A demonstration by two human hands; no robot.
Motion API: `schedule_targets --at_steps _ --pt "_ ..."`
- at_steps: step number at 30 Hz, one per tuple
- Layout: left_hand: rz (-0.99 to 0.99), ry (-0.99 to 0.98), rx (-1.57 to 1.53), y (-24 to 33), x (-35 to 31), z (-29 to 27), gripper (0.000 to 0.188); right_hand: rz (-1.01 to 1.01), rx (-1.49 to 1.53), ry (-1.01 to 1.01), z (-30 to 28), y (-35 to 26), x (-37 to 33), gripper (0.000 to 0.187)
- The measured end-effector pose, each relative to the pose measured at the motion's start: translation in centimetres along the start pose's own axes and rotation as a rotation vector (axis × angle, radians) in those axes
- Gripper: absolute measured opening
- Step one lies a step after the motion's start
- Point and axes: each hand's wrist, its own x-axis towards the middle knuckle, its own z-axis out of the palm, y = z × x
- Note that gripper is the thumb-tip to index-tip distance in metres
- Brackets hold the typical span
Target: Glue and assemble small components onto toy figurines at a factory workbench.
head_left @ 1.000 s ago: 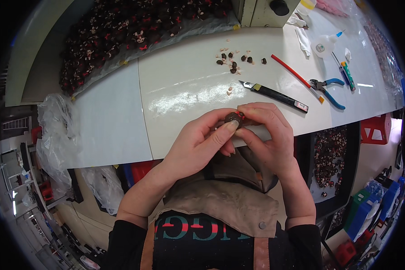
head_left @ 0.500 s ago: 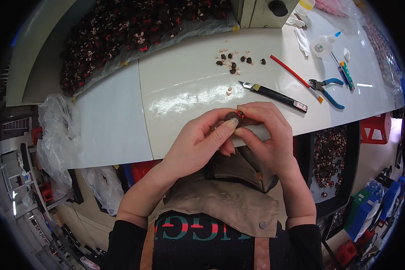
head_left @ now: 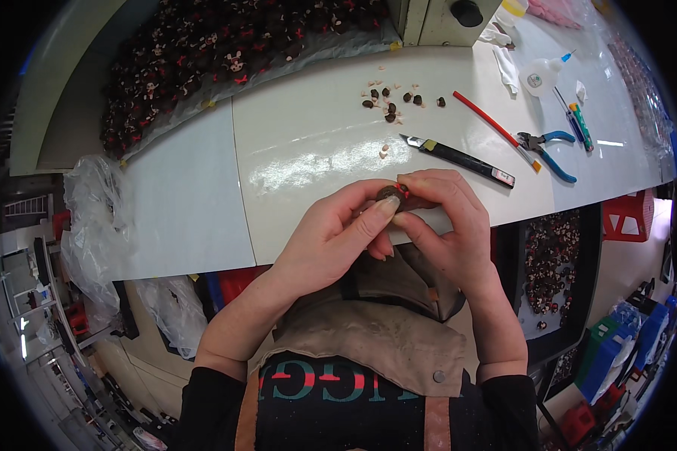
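Above the table's front edge, a small dark brown figurine (head_left: 389, 193) with a red bow is held between my two hands. My left hand (head_left: 340, 229) is closed round it, the thumb pressing on its near side. From the right, my right hand (head_left: 451, 214) pinches its bow end between thumb and forefinger. My fingers hide most of the piece. Just beyond my hands lie tiny pale bits (head_left: 384, 152), and to the right of those a black utility knife (head_left: 459, 160) with its blade out. Farther back are several little dark brown pieces (head_left: 391, 110) among more pale bits.
A red-handled brush (head_left: 489, 122), blue-handled pliers (head_left: 555, 158), a green-and-blue pen-like tool (head_left: 581, 126) and a white squeeze bottle (head_left: 540, 78) lie at the right. Many brown figurines (head_left: 203, 64) fill a lined tray at the back left. Another dark tray (head_left: 587, 286) stands below, right.
The figurine has turned slightly between my fingers, and its red bow shows a little differently. Both hands stay in nearly the same place.
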Motion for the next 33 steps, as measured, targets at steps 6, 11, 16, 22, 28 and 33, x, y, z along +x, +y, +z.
schedule_targets --at_steps 6,11,16,22,28,33 --pt "0.017 -0.001 -0.001 -0.08 -0.11 0.01 0.033 -0.010 0.009 0.007 0.02 -0.06 0.02 0.037" --pt "0.040 -0.003 -0.012 -0.40 -0.23 -0.05 0.033 -0.018 0.032 0.018 0.06 -0.02 0.02 0.037" --pt "0.054 -0.004 -0.005 -0.48 -0.27 -0.02 0.033 -0.065 -0.006 -0.033 -0.27 0.14 0.00 0.039" --pt "0.060 -0.020 -0.002 -0.56 -0.21 -0.09 0.034 -0.060 0.014 -0.018 -0.16 0.13 0.01 0.039" --pt "0.074 -0.022 0.005 -0.62 -0.18 -0.06 0.035 -0.035 0.029 0.014 0.04 -0.18 0.09 0.036" --pt "0.083 -0.027 0.029 -0.59 -0.22 -0.01 0.035 -0.032 0.023 0.010 -0.02 -0.23 0.05 0.036"
